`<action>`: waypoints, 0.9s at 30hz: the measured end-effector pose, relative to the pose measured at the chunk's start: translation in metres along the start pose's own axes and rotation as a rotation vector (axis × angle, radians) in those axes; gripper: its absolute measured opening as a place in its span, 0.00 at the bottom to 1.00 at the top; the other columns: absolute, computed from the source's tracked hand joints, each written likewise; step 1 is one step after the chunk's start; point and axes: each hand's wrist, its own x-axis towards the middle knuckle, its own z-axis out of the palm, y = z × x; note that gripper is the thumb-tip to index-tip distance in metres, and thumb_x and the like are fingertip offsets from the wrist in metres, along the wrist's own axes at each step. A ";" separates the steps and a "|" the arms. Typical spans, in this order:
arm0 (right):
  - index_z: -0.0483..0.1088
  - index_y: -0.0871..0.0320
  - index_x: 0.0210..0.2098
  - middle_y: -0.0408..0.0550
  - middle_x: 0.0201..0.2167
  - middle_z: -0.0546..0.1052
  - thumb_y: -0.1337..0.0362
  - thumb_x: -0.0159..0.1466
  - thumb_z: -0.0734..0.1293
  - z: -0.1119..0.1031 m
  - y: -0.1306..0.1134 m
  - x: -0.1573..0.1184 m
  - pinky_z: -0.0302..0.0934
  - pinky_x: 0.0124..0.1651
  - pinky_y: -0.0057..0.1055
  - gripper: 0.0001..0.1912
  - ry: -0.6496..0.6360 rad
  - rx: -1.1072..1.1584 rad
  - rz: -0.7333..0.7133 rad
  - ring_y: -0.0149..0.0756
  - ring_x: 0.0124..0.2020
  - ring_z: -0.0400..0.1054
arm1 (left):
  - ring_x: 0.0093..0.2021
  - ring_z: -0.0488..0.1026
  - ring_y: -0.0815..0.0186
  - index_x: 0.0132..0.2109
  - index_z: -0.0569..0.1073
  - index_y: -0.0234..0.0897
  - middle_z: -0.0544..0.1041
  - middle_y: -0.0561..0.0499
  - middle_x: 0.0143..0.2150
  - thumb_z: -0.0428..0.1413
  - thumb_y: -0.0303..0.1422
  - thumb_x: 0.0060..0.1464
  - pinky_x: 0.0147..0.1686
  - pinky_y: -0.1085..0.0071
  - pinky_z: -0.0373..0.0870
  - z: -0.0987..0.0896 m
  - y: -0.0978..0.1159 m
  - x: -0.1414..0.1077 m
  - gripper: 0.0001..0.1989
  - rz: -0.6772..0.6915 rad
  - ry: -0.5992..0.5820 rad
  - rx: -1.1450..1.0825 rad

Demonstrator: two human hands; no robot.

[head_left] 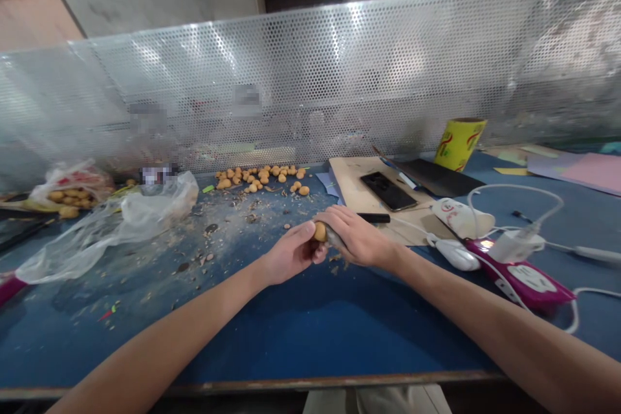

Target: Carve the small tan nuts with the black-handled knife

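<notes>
My left hand [294, 252] is closed around a small rounded tan piece that looks like a tiny gourd [320, 231], its thumb lying along the side. My right hand [354, 233] curls over the same piece from the right. Under its fingers a greyish scrap [334, 239] presses against the piece; whether it is cloth or abrasive sheet I cannot tell. Both hands meet just above the blue table [310, 323]. Beyond them lies a loose row of similar tan pieces [264, 174], and a black-handled tool [373, 217] rests just past my right hand.
Debris [208, 252] litters the table's left half, near a clear plastic bag [145, 207] and a bag of tan pieces [72, 197]. At right are a phone [388, 191], a yellow roll [460, 144], a paper cup [463, 217] and a corded power strip [528, 281]. A perforated metal screen [301, 77] stands behind.
</notes>
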 end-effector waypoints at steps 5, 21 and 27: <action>0.57 0.65 0.57 0.61 0.43 0.70 0.54 0.70 0.53 -0.002 0.007 -0.002 0.61 0.48 0.45 0.24 -0.112 -0.012 -0.056 0.46 0.43 0.63 | 0.23 0.64 0.73 0.32 0.70 0.31 0.70 0.49 0.26 0.58 0.47 0.55 0.23 0.75 0.60 0.002 -0.001 0.000 0.20 -0.037 0.007 0.094; 0.58 0.65 0.56 0.60 0.43 0.70 0.57 0.70 0.53 0.000 0.004 -0.002 0.60 0.48 0.44 0.21 -0.068 -0.013 -0.011 0.46 0.44 0.63 | 0.25 0.66 0.72 0.35 0.70 0.32 0.70 0.51 0.26 0.59 0.45 0.55 0.27 0.75 0.63 0.000 -0.001 0.001 0.17 0.017 0.014 0.070; 0.62 0.64 0.52 0.59 0.40 0.70 0.54 0.70 0.54 -0.001 0.007 -0.002 0.60 0.47 0.43 0.21 -0.142 0.008 -0.052 0.45 0.41 0.62 | 0.26 0.66 0.72 0.38 0.71 0.32 0.70 0.51 0.28 0.58 0.42 0.58 0.28 0.75 0.63 -0.002 -0.004 0.001 0.15 0.008 -0.012 0.120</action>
